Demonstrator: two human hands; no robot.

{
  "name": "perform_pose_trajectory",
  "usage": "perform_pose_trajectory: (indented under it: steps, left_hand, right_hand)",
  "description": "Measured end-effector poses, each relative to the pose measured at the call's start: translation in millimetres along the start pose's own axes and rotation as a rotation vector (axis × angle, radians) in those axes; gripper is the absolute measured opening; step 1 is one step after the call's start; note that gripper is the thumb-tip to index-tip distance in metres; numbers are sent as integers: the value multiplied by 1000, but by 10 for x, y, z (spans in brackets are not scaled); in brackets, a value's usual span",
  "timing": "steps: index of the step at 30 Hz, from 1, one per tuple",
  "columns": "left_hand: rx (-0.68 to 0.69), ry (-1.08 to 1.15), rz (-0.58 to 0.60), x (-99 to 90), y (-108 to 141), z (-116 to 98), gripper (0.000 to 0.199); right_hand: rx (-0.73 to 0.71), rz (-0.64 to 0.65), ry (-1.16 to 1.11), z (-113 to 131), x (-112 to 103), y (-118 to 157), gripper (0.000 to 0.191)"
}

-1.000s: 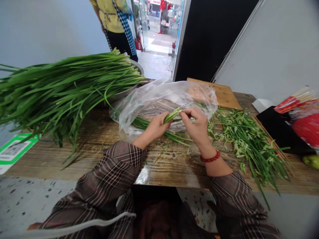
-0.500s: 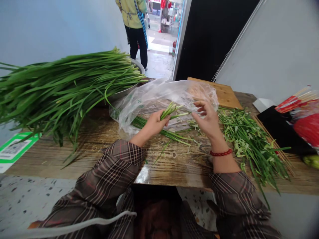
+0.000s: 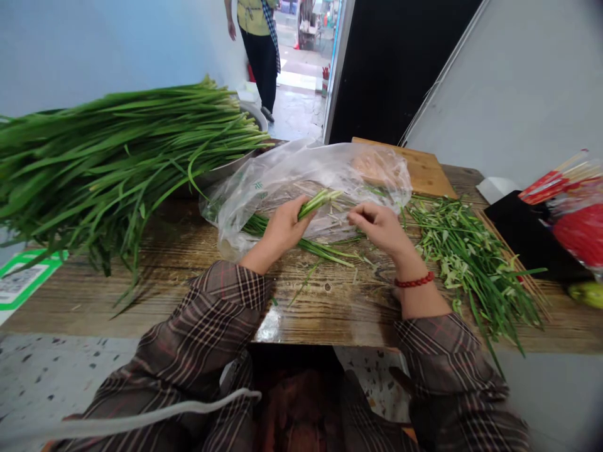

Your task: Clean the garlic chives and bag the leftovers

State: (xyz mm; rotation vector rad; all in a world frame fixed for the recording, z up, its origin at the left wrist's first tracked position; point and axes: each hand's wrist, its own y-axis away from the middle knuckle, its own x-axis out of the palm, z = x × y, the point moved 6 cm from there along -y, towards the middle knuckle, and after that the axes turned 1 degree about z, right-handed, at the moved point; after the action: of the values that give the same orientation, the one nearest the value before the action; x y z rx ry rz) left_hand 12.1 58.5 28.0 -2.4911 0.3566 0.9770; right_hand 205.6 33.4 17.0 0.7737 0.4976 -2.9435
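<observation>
Clasped in a worker's left hand [image 3: 286,227], a small bunch of green stalks [image 3: 321,199] points its pale ends toward two o'clock, over a wooden table [image 3: 325,320] whose near edge lies at six o'clock. All clock positions are read from that hand. Loose stalks [image 3: 330,251] lie on the boards near four o'clock. At three o'clock, just beside the bunch, the right hand [image 3: 377,227] is curled, thumb and forefinger close; whether they meet or pinch anything cannot be told. A red beaded bracelet [image 3: 414,280] circles its wrist. Farther out past three, a heap of trimmings [image 3: 475,263] spreads beside a black box [image 3: 511,229]. A clear plastic bag [image 3: 306,154] sprawls at twelve, with a cutting board [image 3: 428,172] between two and three. Near ten, a large sheaf of greens [image 3: 127,138] rests on a metal bowl [image 3: 230,169]. Beyond, just before twelve, a person in a yellow top [image 3: 254,22] stands by the doorway.
</observation>
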Motion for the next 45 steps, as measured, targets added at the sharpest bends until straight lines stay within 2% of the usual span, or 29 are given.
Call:
perform_pose_trajectory:
  steps: [2, 4, 6, 8, 10, 12, 17, 23, 26, 30, 33, 36, 38, 41, 42, 43, 45]
  left_hand:
    - [-18, -6, -38, -42, -9, 16, 12]
    - [-31, -16, -64, -68, -13, 25, 9]
    - [-46, -28, -98, -89, -14, 38, 8]
    - [-59, -32, -119, -96, -16, 53, 10]
    - [-66, -28, -109, -84, -22, 66, 12]
    - [-68, -14, -78, -62, -29, 68, 16]
    - [-32, 138, 55, 14, -23, 3, 26]
    - [-24, 208, 193, 127, 2, -1, 28]
    - [-1, 196, 222, 167, 3, 14, 27]
    - [6, 133, 189, 163, -5, 28, 25]
    - [19, 121, 176, 158, -10, 23, 22]
    - [62, 96, 186, 170, -11, 7, 21]
    - [74, 77, 176, 167, -12, 3, 21]
    - [46, 69, 124, 129, -15, 11, 21]
    - [32, 74, 102, 109, -16, 12, 20]
    - [19, 83, 82, 89, -15, 12, 20]
    - [0, 113, 49, 53, -14, 7, 20]
  right_hand:
    - [-18, 264, 55, -14, 119, 45, 20]
    - [-35, 441, 140, -43, 214, 107, 13]
    - [-64, 499, 269, -72, 260, 140, 8]
    - [-115, 505, 363, -71, 279, 149, 6]
    - [-157, 481, 372, -33, 268, 140, 5]
    - [-159, 394, 318, 22, 210, 108, 7]
    - [-82, 134, 159, 109, 79, 36, 14]
    - [-29, -73, 147, 81, 90, 16, 31]
    - [-12, -98, 70, 51, 123, 11, 36]
    - [85, -144, -192, -30, 159, 8, 43]
    - [112, -184, -317, -45, 200, 7, 40]
    - [13, -160, -268, 1, 253, -9, 32]
    - [-21, -199, -209, -25, 224, -11, 26]
    - [29, -309, -116, -141, 79, 1, 24]
    - [54, -308, -86, -168, 37, 3, 24]
    - [72, -267, -54, -176, 15, 1, 24]
    - [66, -94, 2, -125, 39, 0, 25]
